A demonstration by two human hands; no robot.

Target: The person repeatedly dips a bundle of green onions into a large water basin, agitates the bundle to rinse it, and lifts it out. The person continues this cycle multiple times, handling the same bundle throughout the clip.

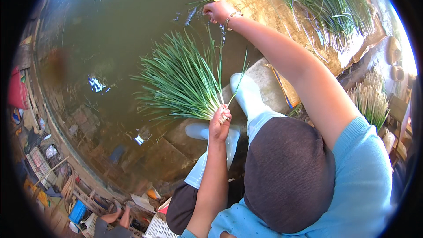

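My left hand (220, 122) grips a bunch of scallions (181, 82) by its pale root ends. The green leaves fan out up and left over murky water (125, 26), and a few stalks stand apart on the right. Stretched out beyond the bunch, my right hand (218, 11), with bangles on its wrist, is over the water beside the edge of a yellowish sheet (261, 10). Its fingers are curled, and drops fall below it. A thin green leaf shows just above the fingers; whether they hold it is unclear.
A large pile of scallions (327, 3) lies on the sheet at upper right. More scallions (370, 96) stand roots-up behind my right arm. My pale boots (246, 92) rest on stone slabs (264, 82). A curb (62, 132) borders the water; beyond it are crates (43, 165) and another person's legs (119, 216).
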